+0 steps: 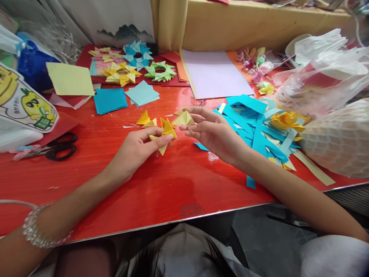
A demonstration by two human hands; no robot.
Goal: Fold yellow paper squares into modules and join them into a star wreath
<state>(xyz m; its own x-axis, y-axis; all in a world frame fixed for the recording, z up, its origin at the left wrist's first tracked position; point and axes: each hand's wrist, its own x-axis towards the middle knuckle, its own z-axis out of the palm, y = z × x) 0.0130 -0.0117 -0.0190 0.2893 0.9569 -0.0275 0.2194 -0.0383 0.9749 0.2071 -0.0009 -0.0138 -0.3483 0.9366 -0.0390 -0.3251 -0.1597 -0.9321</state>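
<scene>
My left hand [138, 148] pinches a joined yellow origami piece [168, 129] made of bright and pale folded units with pointed tips. To its right, my right hand [215, 129] has its fingers apart around a pale yellow folded paper unit [186, 118]; whether the fingertips touch it I cannot make out. Just behind my left hand lie a bright yellow folded unit [143, 117] and a pale one [150, 123] on the red table [173, 192].
Finished paper rings, including a blue one [137, 55], stand at the back. Near them lie blue paper squares [110, 100] and lilac sheets [216, 73]. Black-handled scissors [61, 146] are at left. Blue paper strips [245, 119] and plastic bags [325, 84] crowd the right.
</scene>
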